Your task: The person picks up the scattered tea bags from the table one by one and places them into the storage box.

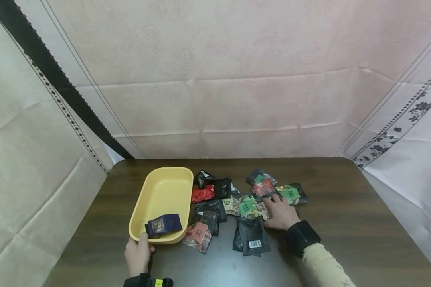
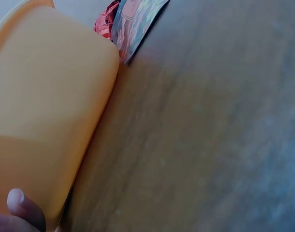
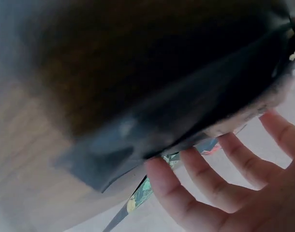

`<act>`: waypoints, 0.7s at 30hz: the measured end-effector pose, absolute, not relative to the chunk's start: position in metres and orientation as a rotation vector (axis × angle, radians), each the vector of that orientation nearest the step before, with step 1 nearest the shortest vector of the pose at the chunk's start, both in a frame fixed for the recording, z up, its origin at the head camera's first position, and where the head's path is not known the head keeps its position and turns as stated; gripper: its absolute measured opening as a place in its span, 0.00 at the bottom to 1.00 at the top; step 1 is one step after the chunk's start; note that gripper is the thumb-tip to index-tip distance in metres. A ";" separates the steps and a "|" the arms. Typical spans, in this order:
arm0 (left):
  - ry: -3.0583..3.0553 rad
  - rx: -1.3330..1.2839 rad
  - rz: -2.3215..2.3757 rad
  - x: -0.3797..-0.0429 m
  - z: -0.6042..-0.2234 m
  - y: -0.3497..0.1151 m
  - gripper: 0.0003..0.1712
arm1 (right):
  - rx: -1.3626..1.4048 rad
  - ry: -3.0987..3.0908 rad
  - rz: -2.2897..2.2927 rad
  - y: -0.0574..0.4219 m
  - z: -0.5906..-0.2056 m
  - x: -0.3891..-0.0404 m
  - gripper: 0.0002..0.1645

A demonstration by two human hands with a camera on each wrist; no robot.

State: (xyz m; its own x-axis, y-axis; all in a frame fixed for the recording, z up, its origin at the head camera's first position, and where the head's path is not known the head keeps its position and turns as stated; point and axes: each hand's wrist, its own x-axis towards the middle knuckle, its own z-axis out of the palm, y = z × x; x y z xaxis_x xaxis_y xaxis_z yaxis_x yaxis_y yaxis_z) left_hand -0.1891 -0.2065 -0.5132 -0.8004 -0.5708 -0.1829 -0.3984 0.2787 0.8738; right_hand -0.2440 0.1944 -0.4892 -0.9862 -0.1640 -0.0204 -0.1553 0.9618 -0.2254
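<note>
At the front left corner of a yellow plastic tray (image 1: 161, 187), my left hand (image 1: 138, 255) grips the rim. A fingertip (image 2: 16, 199) shows against the tray's outer wall in the left wrist view. Inside the tray lies a dark blue packet (image 1: 164, 225). My right hand (image 1: 281, 213) reaches over the right part of the packet pile, beside a green-labelled packet (image 1: 290, 194). In the right wrist view its spread fingers (image 3: 169, 186) touch the edge of a dark pouch (image 3: 152, 130), with the thumb hidden.
Several packets lie between tray and right hand, among them a red packet (image 1: 203, 193), a pink-labelled packet (image 1: 199, 233) and a black packet with a barcode (image 1: 252, 237). All rest on a brown wooden table (image 1: 348, 223). Pale cloth (image 1: 237, 103) hangs behind it.
</note>
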 end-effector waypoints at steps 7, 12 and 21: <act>-2.342 0.907 -1.575 -0.188 -0.514 -0.205 0.14 | -0.227 3.118 -0.432 0.195 -0.492 -0.251 0.27; -2.335 0.908 -1.585 -0.188 -0.513 -0.204 0.14 | -0.231 3.305 -0.523 0.193 -0.491 -0.254 0.23; -2.334 0.920 -1.593 -0.189 -0.511 -0.204 0.15 | -0.254 3.414 -0.509 0.168 -0.465 -0.258 0.15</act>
State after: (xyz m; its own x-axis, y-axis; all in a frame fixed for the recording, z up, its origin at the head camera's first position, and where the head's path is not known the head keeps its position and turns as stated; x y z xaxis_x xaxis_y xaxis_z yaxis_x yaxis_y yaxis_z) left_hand -0.1885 -0.2045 -0.5110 -0.7955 -0.5731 -0.1967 -0.3921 0.2393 0.8883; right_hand -0.2580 0.1675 -0.4653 -0.9390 -0.0950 0.3305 -0.1872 0.9474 -0.2596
